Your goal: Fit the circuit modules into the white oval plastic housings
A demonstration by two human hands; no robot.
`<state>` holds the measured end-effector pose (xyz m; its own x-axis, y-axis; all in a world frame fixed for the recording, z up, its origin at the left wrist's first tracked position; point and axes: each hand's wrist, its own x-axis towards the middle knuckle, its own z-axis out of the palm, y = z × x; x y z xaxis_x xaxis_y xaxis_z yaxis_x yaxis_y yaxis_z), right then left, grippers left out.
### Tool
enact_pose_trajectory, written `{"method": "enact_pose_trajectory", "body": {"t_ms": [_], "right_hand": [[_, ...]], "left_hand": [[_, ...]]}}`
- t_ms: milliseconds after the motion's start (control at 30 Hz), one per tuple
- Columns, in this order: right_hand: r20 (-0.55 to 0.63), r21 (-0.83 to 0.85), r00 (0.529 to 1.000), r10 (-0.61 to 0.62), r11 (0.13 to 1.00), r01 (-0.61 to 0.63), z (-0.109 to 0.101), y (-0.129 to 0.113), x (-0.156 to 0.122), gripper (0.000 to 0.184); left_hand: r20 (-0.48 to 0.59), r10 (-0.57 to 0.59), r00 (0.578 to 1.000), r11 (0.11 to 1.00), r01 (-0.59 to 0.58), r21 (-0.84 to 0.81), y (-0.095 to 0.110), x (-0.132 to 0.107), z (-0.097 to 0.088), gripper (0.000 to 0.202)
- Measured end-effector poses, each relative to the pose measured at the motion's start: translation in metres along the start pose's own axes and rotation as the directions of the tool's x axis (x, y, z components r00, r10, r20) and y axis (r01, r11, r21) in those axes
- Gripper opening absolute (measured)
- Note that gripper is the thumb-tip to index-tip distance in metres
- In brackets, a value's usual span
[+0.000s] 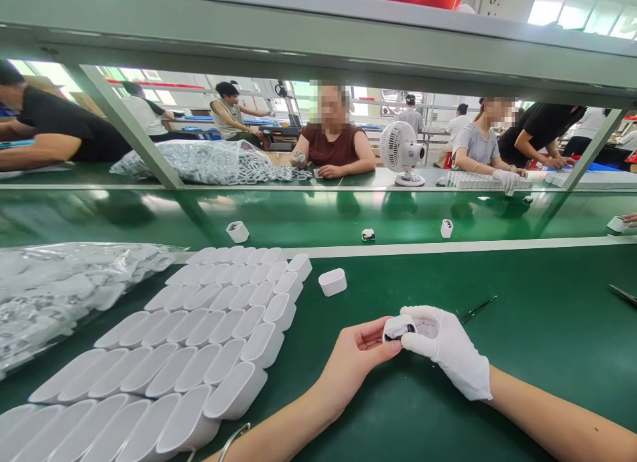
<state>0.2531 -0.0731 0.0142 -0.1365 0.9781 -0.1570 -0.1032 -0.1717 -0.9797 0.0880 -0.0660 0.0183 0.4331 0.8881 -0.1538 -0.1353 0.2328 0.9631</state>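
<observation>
Between my two hands is a small white oval plastic housing [398, 324] with dark parts showing inside its open side. My bare left hand [359, 349] grips it from the left, thumb below and fingers above. My right hand [442, 342], in a white glove, pinches its right end with thumb and forefinger. Both hands are above the green tabletop [378, 415]. Just behind my gloved hand lie dark thin tweezers [478, 309]. A single white oval shell [332, 282] rests on the table beyond my left hand.
Rows of white oval shells [199, 329] fill the left side, beside a clear bag of parts [84, 283]. A green conveyor belt [308, 216] carries several small pieces. Across it are co-workers and a white fan [398, 149]. A dark pointed tool [623, 295] lies far right. A shelf beam [318, 50] crosses overhead.
</observation>
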Motion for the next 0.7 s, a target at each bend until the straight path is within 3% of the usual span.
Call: {"method": "enact_pose_trajectory", "body": {"t_ms": [133,267,333,400,467,500,600,700], "right_hand": [[0.024,-0.016,0.999,-0.043,0.999,0.043,0.000,-0.002,0.000,0.047],[0.097,-0.140,0.995,0.011,0.990,0.002,-0.002,-0.004,-0.001,0.042],[0.128,-0.306,0.990,-0.065,0.946,0.102,-0.005,-0.008,-0.001,0.043],[0.191,-0.485,0.951,-0.241,0.820,0.305,-0.007,-0.016,0.006,0.047],[0.273,-0.598,0.897,-0.349,0.668,0.442,-0.004,-0.029,0.026,0.044],[0.278,-0.629,0.893,-0.354,0.635,0.448,-0.001,-0.036,0.041,0.041],[0.118,-0.671,0.954,-0.276,0.686,0.281,0.021,-0.061,0.102,0.040],[0.102,-0.644,0.950,-0.294,0.708,0.288,0.052,-0.080,0.153,0.037]], "left_hand": [[0.052,0.009,0.999,1.000,-0.009,-0.003,0.000,-0.001,0.001,0.040],[0.029,0.010,1.000,1.000,-0.009,-0.009,-0.002,-0.001,-0.001,0.034],[-0.011,-0.003,1.000,1.000,0.002,-0.019,-0.003,0.001,-0.003,0.033],[-0.057,0.003,0.998,1.000,-0.004,-0.019,-0.005,0.004,-0.006,0.033],[-0.119,0.030,0.992,0.998,-0.024,0.052,-0.010,0.007,-0.010,0.032],[-0.167,0.051,0.985,0.993,-0.032,0.113,-0.014,0.009,-0.013,0.035],[-0.293,0.123,0.948,0.952,-0.029,0.304,-0.024,0.014,-0.019,0.047],[-0.291,0.164,0.943,0.906,-0.028,0.423,-0.029,0.015,-0.022,0.042]]}}
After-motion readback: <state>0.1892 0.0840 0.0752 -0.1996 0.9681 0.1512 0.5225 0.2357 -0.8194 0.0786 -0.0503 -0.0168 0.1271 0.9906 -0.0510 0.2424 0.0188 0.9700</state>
